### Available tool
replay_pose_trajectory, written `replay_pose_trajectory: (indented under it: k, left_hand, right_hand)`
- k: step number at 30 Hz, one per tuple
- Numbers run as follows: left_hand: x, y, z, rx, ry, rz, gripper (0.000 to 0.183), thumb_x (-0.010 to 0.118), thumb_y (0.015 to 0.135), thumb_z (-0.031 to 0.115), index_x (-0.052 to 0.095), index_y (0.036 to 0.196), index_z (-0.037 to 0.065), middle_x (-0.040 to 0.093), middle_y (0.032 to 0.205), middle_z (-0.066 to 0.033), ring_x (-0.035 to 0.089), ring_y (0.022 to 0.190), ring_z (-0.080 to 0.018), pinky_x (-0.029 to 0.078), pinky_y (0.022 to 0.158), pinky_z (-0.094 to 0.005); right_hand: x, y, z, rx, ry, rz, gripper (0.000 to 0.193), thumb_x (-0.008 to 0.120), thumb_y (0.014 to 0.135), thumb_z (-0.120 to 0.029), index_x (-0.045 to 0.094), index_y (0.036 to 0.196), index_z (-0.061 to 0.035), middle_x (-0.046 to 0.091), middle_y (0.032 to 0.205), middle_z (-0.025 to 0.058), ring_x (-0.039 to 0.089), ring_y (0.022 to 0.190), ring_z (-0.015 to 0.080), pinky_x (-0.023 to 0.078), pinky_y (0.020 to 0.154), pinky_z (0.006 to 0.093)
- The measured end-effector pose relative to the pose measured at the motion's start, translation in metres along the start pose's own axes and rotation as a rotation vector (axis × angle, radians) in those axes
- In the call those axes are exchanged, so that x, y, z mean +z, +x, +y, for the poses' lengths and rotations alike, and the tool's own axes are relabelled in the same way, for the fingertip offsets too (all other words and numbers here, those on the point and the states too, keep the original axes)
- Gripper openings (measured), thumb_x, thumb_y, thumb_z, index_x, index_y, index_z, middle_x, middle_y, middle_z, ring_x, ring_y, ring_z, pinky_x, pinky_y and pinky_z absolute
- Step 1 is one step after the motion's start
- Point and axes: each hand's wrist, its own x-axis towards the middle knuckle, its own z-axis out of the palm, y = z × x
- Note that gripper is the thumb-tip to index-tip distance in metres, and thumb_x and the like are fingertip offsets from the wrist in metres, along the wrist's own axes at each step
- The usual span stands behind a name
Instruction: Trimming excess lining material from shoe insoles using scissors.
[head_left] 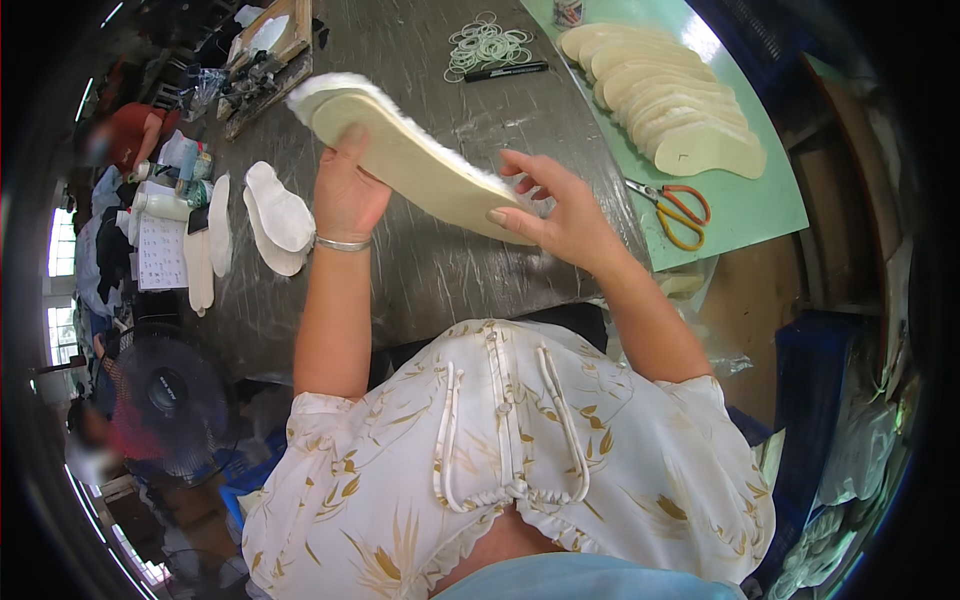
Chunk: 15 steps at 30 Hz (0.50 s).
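Above the table I hold a stack of cream insoles (420, 160) with a fluffy white edge, tilted down toward the right. My left hand (350, 185) grips it near its upper left end, thumb on the cream face and fingers hidden behind. At the lower right end, my right hand (555, 205) has its thumb on the cream face, with the other fingers curved over the fluffy edge. How many layers the stack has I cannot tell. Right of my hands, a fanned row of cream insoles (710, 150) lies on a green board (740, 225).
Scissors (672, 210) with orange and yellow handles lie on the board. Rubber bands (488, 45) and a black marker (506, 71) are at the table's far side. White insoles (282, 215) and bottles (165, 206) sit left. A fan (170, 395) and two people are beyond.
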Motion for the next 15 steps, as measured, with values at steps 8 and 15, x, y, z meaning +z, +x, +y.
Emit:
replay_pose_trajectory:
  k: [8,15]
  left_hand:
    - [0.083,0.02,-0.036,-0.114,0.298,-0.065,0.024,0.063,0.089,0.013,0.061,0.11,0.002,0.065,0.104,-0.0062,0.063,0.093,-0.0141,0.051,0.082,-0.0289]
    - [0.085,0.026,-0.042,-0.246,0.178,-0.067,0.024,0.06,0.09,0.01,0.059,0.112,0.0,0.065,0.105,-0.0071,0.064,0.092,-0.0157,0.051,0.082,-0.0299]
  right_hand:
    - [-0.018,-0.006,0.002,0.395,0.336,0.051,0.021,0.061,0.09,-0.015,0.068,0.103,0.0012,0.067,0.085,0.0042,0.059,0.074,0.0073,0.048,0.067,0.0227]
    - [-0.121,-0.07,0.07,0.263,-0.515,0.361,0.023,0.061,0.082,-0.007,0.065,0.103,-0.0008,0.066,0.096,0.0141,0.064,0.086,0.0266,0.051,0.072,0.0347]
